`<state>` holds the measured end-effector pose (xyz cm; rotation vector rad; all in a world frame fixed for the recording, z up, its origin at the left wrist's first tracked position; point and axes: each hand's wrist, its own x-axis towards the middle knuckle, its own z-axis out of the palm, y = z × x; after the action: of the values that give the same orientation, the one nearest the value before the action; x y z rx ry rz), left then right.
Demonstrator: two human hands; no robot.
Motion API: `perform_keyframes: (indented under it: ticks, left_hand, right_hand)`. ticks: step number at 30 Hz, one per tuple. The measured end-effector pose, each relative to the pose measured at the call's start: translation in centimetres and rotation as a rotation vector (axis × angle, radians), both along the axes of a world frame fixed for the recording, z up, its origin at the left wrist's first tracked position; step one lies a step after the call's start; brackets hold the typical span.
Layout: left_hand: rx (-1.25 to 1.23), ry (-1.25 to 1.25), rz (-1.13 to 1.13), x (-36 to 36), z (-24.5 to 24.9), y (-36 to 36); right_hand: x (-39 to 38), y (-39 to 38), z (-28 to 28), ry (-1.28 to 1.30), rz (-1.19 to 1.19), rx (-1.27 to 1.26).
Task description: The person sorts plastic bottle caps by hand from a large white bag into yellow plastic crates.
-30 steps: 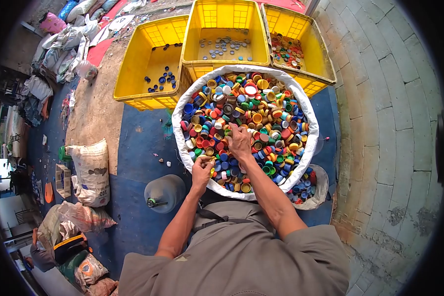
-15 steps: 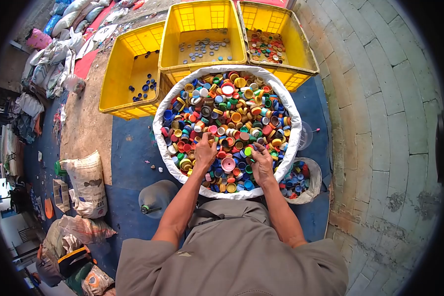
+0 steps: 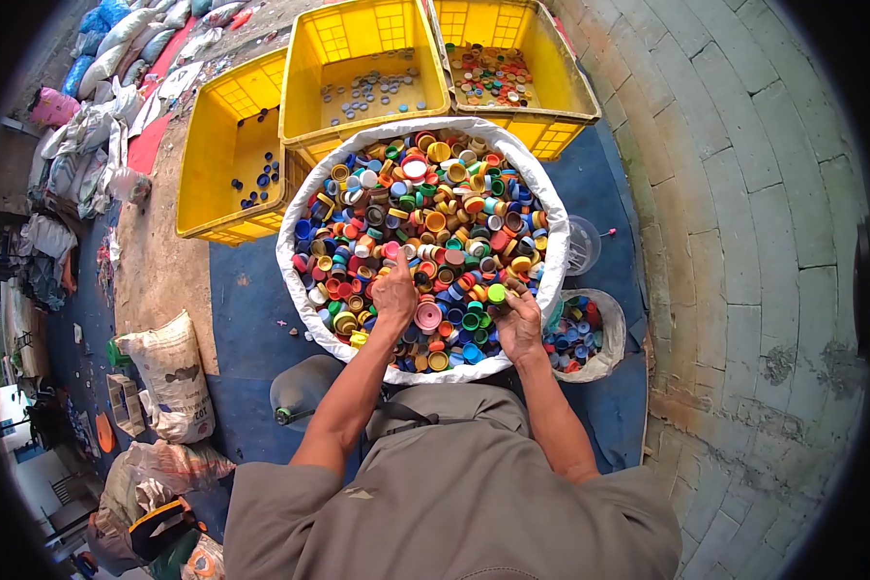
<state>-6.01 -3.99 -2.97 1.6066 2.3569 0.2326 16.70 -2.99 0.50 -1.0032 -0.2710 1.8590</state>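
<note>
A big round container with a white cloth rim (image 3: 558, 232) is full of plastic bottle caps in many colours. Over its front left part is my left hand (image 3: 393, 295), index finger stretched out onto the caps near a pinkish-red cap (image 3: 391, 249); no cap shows in its grip. My right hand (image 3: 520, 324), at the right side of the heap, has a bright green cap (image 3: 496, 293) pinched at its fingertips. A larger pink cap (image 3: 428, 316) lies on the heap between both hands.
Behind stand three yellow crates: the left (image 3: 198, 193) has dark blue caps, the middle (image 3: 304, 77) pale ones, the right (image 3: 551, 58) mixed colours. A smaller white bag (image 3: 604, 358) of caps sits right. A sack (image 3: 169, 372) stands left; a stone wall (image 3: 735, 242) rises right.
The view has shifted, so the crates and container appear further left. My left hand now has its index finger extended, and the green cap in my right hand shows more fully.
</note>
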Motion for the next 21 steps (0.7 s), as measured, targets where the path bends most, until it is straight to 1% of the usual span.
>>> perform_keyframes:
  ticks: [2, 7, 10, 13, 16, 17, 18, 19, 20, 21]
  left_hand:
    - [0.126, -0.064, 0.079, 0.1, -1.5, -0.1]
    - [0.049, -0.181, 0.288, 0.0, -1.5, 0.6]
    - [0.093, -0.206, 0.287, -0.2, -2.2, 0.3]
    - [0.215, -0.288, 0.236, -0.6, -2.4, -0.6]
    - [0.445, -0.287, 0.162, -1.0, -1.7, -1.5]
    - [0.461, -0.547, 0.299, -0.9, -1.5, -1.7]
    - [0.495, -0.731, 0.423, -0.4, 1.0, -1.8]
    - [0.499, -0.930, 0.478, -0.8, 1.1, -2.2]
    - [0.499, -1.128, 0.533, -1.6, 1.1, -2.8]
    - [0.551, -1.439, 0.620, -2.0, 1.6, -2.8]
  right_hand:
    - [0.3, 0.2, -0.1, -0.002, 0.029, 0.003]
    - [0.7, 0.4, -1.0, 0.035, 0.035, 0.007]
    - [0.9, 0.5, -0.6, 0.143, 0.007, -0.056]
    - [0.6, 0.7, -0.9, 0.104, -0.027, -0.112]
    - [0.6, 0.8, -0.4, 0.142, -0.020, -0.169]
    - [0.8, 0.9, -0.8, 0.138, 0.016, -0.149]
    - [1.2, 1.1, -1.3, 0.134, 0.052, -0.130]
    - [1.4, 1.3, -1.5, 0.130, 0.089, -0.109]
    - [1.4, 1.4, -1.6, -0.202, 0.234, 0.035]
    - [1.4, 1.5, -1.5, -0.533, 0.376, 0.181]
